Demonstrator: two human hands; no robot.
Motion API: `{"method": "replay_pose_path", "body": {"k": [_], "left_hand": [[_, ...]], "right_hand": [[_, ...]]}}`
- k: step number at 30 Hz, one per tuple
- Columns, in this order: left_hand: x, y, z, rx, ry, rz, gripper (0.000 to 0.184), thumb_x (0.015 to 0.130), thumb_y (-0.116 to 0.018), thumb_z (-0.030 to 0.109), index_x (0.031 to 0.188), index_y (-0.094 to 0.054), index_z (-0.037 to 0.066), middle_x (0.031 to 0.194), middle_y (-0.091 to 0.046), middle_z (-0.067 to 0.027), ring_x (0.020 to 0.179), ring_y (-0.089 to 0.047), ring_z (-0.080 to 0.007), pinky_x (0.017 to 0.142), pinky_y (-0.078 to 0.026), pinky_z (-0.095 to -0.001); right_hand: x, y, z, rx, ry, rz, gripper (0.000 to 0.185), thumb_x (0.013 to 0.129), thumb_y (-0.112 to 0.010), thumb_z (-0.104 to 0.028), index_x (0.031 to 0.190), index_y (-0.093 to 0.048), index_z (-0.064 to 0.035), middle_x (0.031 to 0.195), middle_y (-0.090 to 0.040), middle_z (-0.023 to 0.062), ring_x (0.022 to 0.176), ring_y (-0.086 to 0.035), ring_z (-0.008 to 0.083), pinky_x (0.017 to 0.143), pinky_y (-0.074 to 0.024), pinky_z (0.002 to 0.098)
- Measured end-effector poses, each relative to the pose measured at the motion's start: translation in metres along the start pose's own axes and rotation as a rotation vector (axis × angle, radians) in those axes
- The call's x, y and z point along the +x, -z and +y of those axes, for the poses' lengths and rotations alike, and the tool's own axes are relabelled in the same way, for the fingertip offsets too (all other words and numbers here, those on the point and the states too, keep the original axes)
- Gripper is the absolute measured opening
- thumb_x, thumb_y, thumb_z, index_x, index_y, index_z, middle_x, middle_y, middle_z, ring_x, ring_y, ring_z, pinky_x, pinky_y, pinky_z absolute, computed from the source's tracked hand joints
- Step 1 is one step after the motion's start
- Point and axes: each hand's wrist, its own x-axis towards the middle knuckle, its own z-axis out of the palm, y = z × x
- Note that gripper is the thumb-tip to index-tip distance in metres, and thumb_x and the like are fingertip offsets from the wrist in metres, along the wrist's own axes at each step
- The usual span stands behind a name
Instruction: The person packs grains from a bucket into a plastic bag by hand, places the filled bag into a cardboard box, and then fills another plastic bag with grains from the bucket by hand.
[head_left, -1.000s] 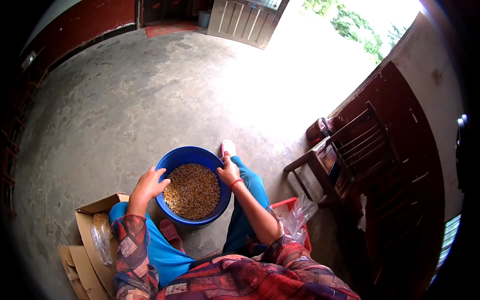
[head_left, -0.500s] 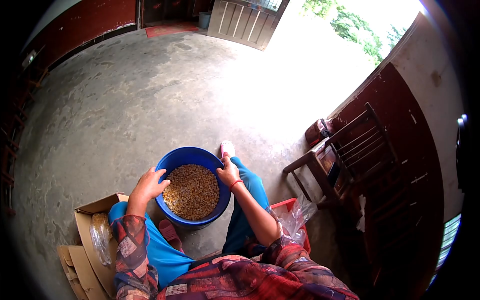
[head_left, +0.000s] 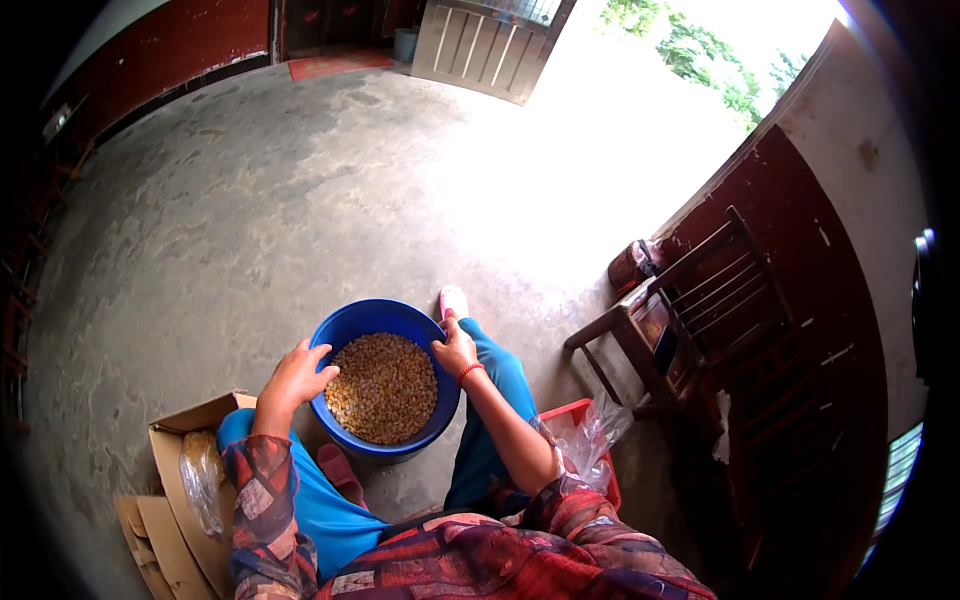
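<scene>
Between my knees is a round blue bucket, partly filled with yellow and pale corn kernels. My left hand is closed over the left side of its rim, with the thumb and fingertips reaching inside above the corn. On the opposite side, my right hand grips the rim, thumb toward the inside, with a red band around the wrist. The bucket's underside is mostly hidden by its rim.
An open cardboard box at my left holds a plastic bag with yellowish contents. To my right stand a red basket with clear plastic in it and a wooden chair. Bright light falls through the doorway beside a metal door.
The view has shifted very slightly, and the bucket sits a touch lower in it. Both hands keep the same hold on the rim.
</scene>
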Motion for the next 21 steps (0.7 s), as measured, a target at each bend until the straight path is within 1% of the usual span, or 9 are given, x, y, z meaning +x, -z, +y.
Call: {"method": "replay_pose_path", "body": {"k": [16, 21], "left_hand": [[-0.0002, -0.0018, -0.0027, 0.026, -0.02, 0.012, 0.047, 0.075, -0.056, 0.033, 0.114, -0.05, 0.008, 0.118, -0.044, -0.0229, 0.106, -0.046, -0.0355, 0.089, -0.038, -0.0394], [-0.0026, 0.0014, 0.0021, 0.02, 0.002, -0.002, 0.047, 0.076, -0.056, 0.033, 0.115, -0.05, 0.009, 0.12, -0.043, -0.0233, 0.107, -0.045, -0.0356, 0.09, -0.037, -0.0391]], "right_hand": [[-0.001, 0.0027, -0.0044, -0.011, -0.021, -0.006, 0.028, 0.066, -0.056, -0.013, 0.093, -0.053, -0.0048, 0.087, -0.06, 0.0165, 0.085, -0.058, 0.0292, 0.075, -0.0445, 0.0343], [-0.0008, 0.0015, -0.0026, -0.003, 0.007, 0.015, 0.028, 0.066, -0.056, -0.013, 0.093, -0.053, -0.0046, 0.087, -0.059, 0.0168, 0.084, -0.058, 0.0289, 0.074, -0.0447, 0.0341]]}}
